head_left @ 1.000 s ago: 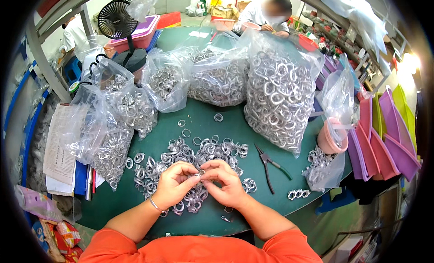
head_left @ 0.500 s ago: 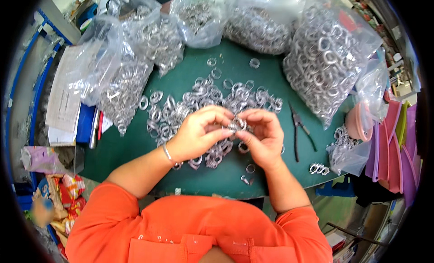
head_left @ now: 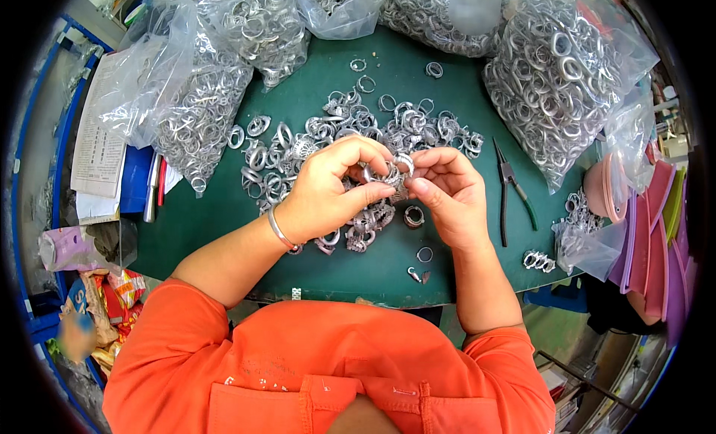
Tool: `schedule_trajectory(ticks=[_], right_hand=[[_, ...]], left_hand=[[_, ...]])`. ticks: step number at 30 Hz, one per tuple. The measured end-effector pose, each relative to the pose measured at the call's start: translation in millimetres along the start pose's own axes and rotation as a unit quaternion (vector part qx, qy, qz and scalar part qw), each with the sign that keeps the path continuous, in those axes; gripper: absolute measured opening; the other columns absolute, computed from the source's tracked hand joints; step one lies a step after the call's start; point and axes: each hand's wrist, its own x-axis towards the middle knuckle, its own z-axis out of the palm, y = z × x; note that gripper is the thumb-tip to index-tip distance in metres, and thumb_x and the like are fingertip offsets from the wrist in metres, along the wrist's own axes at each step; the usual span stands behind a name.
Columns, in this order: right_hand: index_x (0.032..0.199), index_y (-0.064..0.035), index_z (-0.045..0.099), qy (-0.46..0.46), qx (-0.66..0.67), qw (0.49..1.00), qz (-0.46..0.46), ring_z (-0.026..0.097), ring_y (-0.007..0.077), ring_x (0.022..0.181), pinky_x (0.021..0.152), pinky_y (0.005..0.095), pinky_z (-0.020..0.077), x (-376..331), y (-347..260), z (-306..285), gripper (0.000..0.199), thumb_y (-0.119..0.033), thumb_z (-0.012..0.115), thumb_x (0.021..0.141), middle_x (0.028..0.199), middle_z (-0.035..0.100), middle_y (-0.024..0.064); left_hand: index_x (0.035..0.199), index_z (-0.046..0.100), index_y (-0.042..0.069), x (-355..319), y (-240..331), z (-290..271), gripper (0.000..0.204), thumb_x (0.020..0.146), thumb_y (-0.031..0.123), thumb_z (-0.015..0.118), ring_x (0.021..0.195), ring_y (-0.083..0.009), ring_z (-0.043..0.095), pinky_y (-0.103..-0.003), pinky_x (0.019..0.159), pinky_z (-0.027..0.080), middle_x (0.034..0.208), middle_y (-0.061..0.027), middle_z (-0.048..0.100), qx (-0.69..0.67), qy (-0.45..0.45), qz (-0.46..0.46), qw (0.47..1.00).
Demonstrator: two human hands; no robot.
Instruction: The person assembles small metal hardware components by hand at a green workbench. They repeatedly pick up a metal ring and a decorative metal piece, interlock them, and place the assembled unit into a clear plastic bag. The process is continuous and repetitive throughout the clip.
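My left hand (head_left: 322, 191) is closed, its thumb and fingers around silvery metal rings (head_left: 375, 173). How many it holds I cannot make out. Between the fingertips and thumb of my right hand (head_left: 453, 197), a single silvery ring (head_left: 403, 164) is pinched, right beside the left fingertips. Both hands are over a loose pile of similar rings (head_left: 280, 161) on the green table (head_left: 380, 277). Some of the pile is hidden beneath the left hand. Close to my right wrist lie a darker ring stack (head_left: 414, 217) and a thin ring (head_left: 424, 254).
Clear plastic bags of rings (head_left: 556, 83) line the table's far side. Right of my hand lie pliers (head_left: 507, 184), a joined row of rings (head_left: 538, 261) and a pink container (head_left: 605, 184). Printed papers (head_left: 101, 150) and pens (head_left: 154, 188) sit at the left edge.
The view has shifted, so the table items appear higher. My right fingers have drawn slightly away from the left, and a ring shows more clearly between their tips.
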Motion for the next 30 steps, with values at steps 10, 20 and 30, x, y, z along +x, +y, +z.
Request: schedule_trajectory(ticks=[10,20,30], right_hand=[[0.107,0.0017,0.061,-0.029,-0.093,0.994,-0.048,0.054,0.0103,0.089,0.078,0.0242,0.0449,-2,-2,1,0.029,0.008,0.063,0.079,0.098,0.059,0.0042],[0.102,-0.0045,0.065,-0.036,-0.385,0.905,-0.18,0.058,0.0239,0.1,0.089,0.0334,0.0434,4,-8,4,0.032,0.001,0.069,0.071,0.105,0.063,0.0106],[0.097,0.0001,0.064,-0.011,-0.324,0.935,-0.142,0.061,0.0186,0.087,0.077,0.0284,0.0474,1,-3,5,0.025,-0.004,0.073,0.075,0.095,0.063,0.0099]], left_hand=[[0.107,0.057,0.001,-2,14,2,0.033,0.079,-0.001,0.074,0.088,-0.009,0.057,-0.022,0.073,0.049,0.105,-0.0054,0.06,-0.075,0.008,-0.117,0.99],[0.109,0.056,0.0,0,12,7,0.023,0.091,0.011,0.064,0.081,-0.0074,0.06,-0.022,0.07,0.052,0.098,-0.0047,0.063,-0.166,0.039,-0.111,0.979],[0.109,0.058,-0.001,2,12,5,0.025,0.098,0.022,0.054,0.081,-0.0137,0.064,-0.028,0.07,0.055,0.102,-0.009,0.063,-0.195,0.028,-0.15,0.969]])
